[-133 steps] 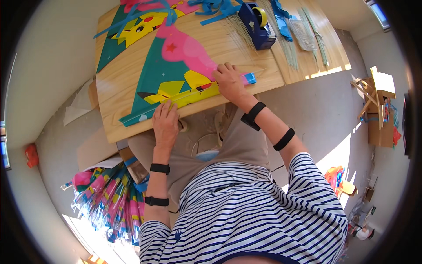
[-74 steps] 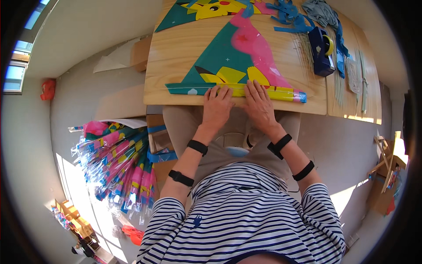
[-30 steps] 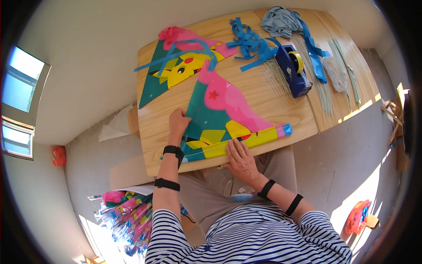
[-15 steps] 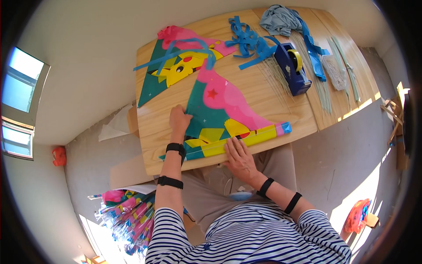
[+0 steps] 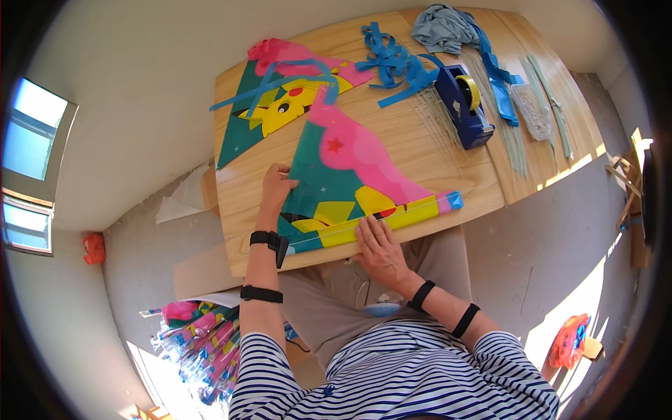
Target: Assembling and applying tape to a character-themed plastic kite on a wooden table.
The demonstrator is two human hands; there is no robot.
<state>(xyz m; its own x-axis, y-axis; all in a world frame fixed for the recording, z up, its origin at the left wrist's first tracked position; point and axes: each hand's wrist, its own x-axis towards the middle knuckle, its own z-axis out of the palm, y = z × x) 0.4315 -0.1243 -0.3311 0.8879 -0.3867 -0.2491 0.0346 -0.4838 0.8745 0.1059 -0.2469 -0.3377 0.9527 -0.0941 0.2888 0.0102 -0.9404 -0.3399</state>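
Observation:
A pink, green and yellow printed plastic kite sheet (image 5: 364, 150) lies on the wooden table (image 5: 413, 115) in front of me. Along its near edge runs a yellow folded strip with a thin pale line, perhaps a rod, ending in a blue patch at the right. My left hand (image 5: 278, 187) pinches the sheet's left green edge between thumb and fingers; the fingertips are partly hidden. My right hand (image 5: 381, 253) lies with fingers stretched flat on the near strip, pressing it to the table edge. Farther back rests a second printed sheet (image 5: 245, 105), crossed by blue ribbon.
Blue ribbons (image 5: 388, 59), a navy tape dispenser (image 5: 465, 112), thin rods (image 5: 518, 154), a clear bag (image 5: 530, 112) and a grey cloth (image 5: 441, 29) occupy the table's far right. A pile of colourful wrapped sheets (image 5: 203, 343) sits low at the left.
My left hand has shifted slightly left and up, and the sheet's left green edge has moved left with it. My right hand stays nearly in place on the near strip.

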